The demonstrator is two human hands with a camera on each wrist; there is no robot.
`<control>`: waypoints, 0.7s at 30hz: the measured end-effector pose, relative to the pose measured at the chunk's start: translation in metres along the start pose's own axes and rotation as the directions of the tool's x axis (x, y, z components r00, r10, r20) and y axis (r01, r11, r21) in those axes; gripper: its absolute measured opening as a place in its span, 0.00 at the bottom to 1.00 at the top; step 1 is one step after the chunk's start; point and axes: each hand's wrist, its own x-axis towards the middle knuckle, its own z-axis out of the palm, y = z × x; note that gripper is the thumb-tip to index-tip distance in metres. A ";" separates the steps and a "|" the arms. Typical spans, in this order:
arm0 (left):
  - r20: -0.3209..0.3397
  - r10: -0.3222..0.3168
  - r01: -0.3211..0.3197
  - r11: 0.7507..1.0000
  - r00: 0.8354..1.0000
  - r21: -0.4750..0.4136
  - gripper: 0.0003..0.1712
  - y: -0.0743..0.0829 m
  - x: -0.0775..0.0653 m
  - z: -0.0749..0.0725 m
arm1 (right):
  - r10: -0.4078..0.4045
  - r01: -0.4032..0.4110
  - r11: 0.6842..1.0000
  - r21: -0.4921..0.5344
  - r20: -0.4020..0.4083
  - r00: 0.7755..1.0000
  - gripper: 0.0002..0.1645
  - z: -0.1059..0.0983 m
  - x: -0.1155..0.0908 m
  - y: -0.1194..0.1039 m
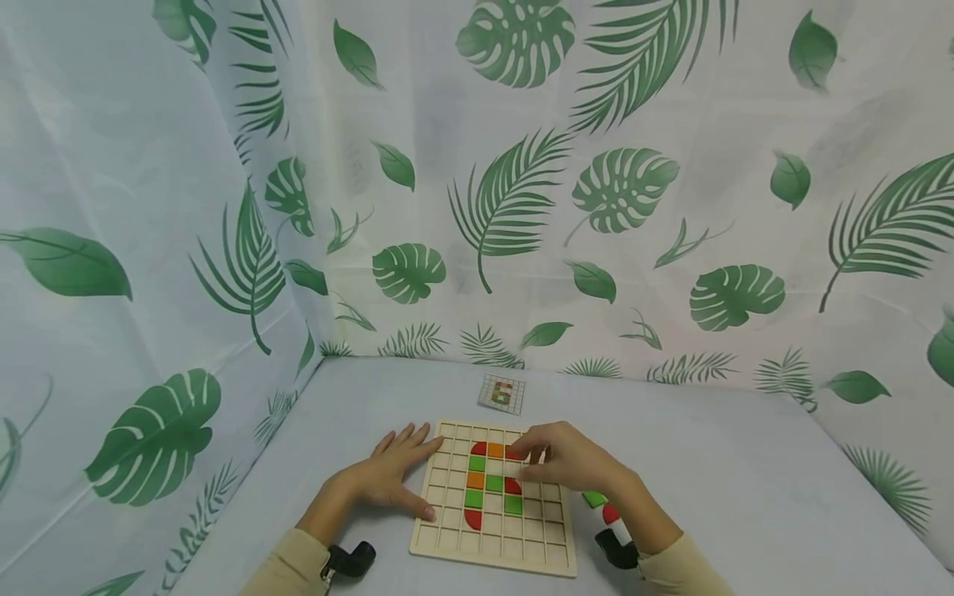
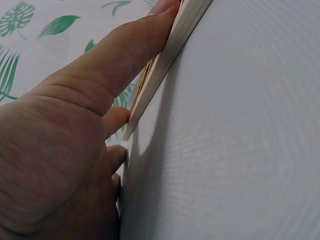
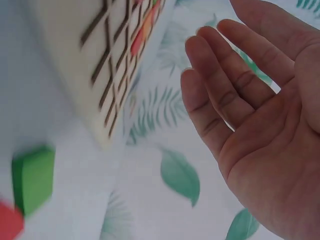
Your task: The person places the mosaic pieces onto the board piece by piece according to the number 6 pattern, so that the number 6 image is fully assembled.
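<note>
A wooden grid board (image 1: 503,550) lies on the table, with red, orange and green tiles in some of its cells. My left hand (image 1: 387,472) is spread at the board's left side, thumb and fingers touching its edge; in the left wrist view the thumb (image 2: 120,62) presses on the rim. Over the upper right of the board hovers my right hand (image 1: 570,457), its fingertips by a red quarter-round tile (image 1: 513,452). From the right wrist, the fingers (image 3: 215,75) look loosely bent and no tile shows in them.
Behind the board lies a small pattern card (image 1: 502,393) with a coloured grid. Right of the board, partly under my right forearm, are a loose green tile (image 1: 594,498) and a red tile (image 1: 610,513). Leaf-printed cloth (image 1: 507,207) hangs at the back and left.
</note>
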 end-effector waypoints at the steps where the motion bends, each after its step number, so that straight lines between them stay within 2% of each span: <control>1: -0.001 0.000 0.000 1.000 1.000 -0.001 0.68 0.000 0.000 0.000 | 0.009 -0.009 1.000 -0.005 -0.005 1.000 0.17 -0.003 -0.004 0.003; 11: 0.007 -0.015 0.015 1.000 1.000 -0.005 0.68 0.002 0.000 0.001 | 0.065 -0.067 0.997 -0.043 -0.050 0.997 0.18 -0.029 -0.033 0.024; 17: 0.008 -0.019 0.019 1.000 1.000 -0.008 0.69 0.002 0.000 0.001 | 0.135 -0.135 0.991 -0.019 0.002 0.991 0.20 -0.038 -0.042 0.038; 21: 0.004 -0.022 0.022 1.000 1.000 0.004 0.69 0.003 0.000 0.000 | 0.153 -0.153 0.988 0.006 0.043 0.987 0.21 -0.043 -0.046 0.044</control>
